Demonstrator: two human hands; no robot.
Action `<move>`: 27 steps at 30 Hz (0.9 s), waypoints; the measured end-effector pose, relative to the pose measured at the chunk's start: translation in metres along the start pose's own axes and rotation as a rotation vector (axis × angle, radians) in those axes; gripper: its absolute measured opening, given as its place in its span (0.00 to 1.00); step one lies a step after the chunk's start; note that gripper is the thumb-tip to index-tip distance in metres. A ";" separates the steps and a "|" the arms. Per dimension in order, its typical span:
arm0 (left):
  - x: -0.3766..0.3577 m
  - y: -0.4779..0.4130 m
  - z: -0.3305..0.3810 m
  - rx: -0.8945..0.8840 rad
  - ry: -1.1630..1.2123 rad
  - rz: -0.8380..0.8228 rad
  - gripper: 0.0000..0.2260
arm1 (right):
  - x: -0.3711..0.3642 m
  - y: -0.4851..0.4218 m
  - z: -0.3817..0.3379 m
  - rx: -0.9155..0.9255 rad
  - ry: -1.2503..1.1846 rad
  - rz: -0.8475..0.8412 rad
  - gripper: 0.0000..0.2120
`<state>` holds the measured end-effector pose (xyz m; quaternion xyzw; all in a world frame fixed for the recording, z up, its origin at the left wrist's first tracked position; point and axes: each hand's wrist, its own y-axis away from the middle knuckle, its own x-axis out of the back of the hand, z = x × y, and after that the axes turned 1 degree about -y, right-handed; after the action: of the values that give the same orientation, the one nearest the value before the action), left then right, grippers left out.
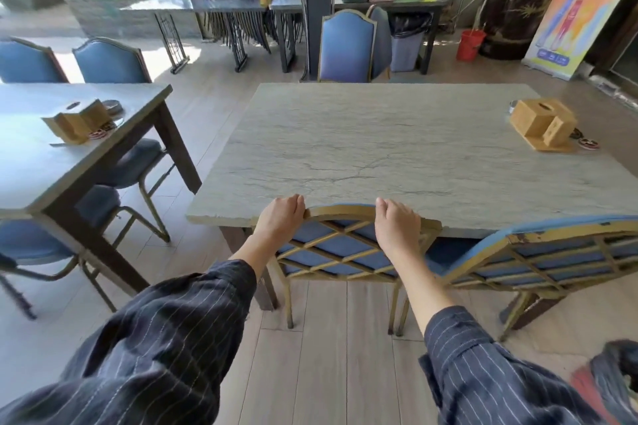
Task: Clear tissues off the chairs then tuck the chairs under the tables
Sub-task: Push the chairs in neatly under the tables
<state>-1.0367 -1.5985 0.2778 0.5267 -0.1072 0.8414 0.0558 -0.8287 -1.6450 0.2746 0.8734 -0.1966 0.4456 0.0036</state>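
A blue padded chair with a gold lattice back stands right in front of me, its backrest against the near edge of a grey stone-topped table. My left hand grips the top left of the backrest. My right hand grips the top right of it. The seat is hidden under the table. A second blue chair stands to the right at the same table edge. No tissue is in view on any chair.
A wooden tissue box sits on the table's right side. Another blue chair stands at the far side. A second table with several blue chairs is to the left. Stacked chairs, a bin and a red bucket are behind.
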 end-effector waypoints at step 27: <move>0.189 -0.080 -0.404 0.281 -0.250 -0.245 0.11 | -0.296 -0.019 -0.386 0.236 -0.087 -0.590 0.17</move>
<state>-1.4563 -1.4277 0.2866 0.6386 0.0700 0.7632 0.0700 -1.2774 -1.4567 0.2794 0.9054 0.1181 0.4071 0.0230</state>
